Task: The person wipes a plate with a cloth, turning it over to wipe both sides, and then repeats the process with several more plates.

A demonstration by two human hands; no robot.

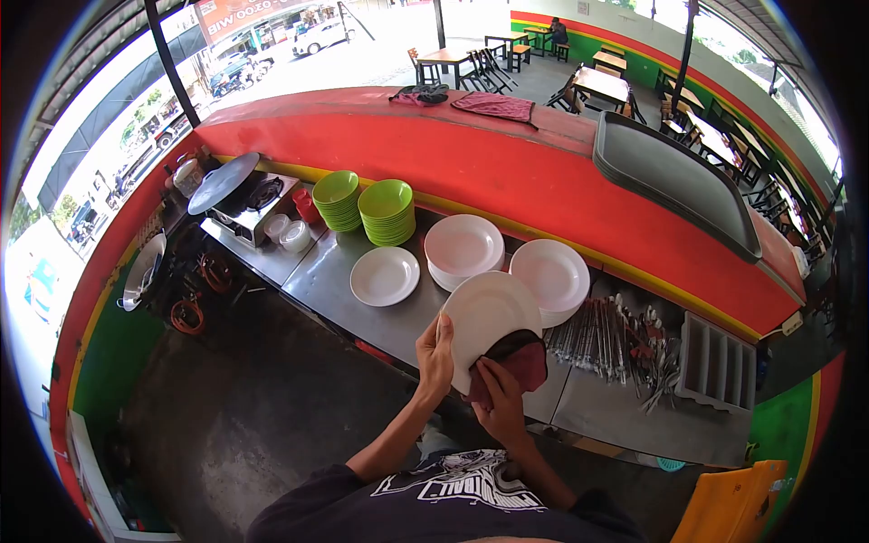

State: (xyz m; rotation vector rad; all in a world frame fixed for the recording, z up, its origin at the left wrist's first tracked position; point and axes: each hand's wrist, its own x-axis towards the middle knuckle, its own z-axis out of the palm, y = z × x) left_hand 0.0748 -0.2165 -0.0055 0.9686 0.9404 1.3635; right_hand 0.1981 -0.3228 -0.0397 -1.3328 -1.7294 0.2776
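Note:
A white plate [489, 312] is held up, tilted, in front of my body. My left hand [435, 360] grips its left edge, thumb on the face. In my right hand [500, 398] is a dark red cloth [522, 366] with a black border, pressed against the plate's lower right part. Just beyond, on the steel counter, are two stacks of white plates, one at the middle [463, 244] and one to its right [550, 274]. A single-looking white plate [385, 276] lies to the left of them.
Green bowls [386, 210] stand in two tall stacks at the back. Cutlery [615, 339] lies in a heap on the right, beside a grey divided tray [715, 364]. A red ledge [407, 136] runs behind, holding black trays [674, 181]. An orange chair [730, 502] is at lower right.

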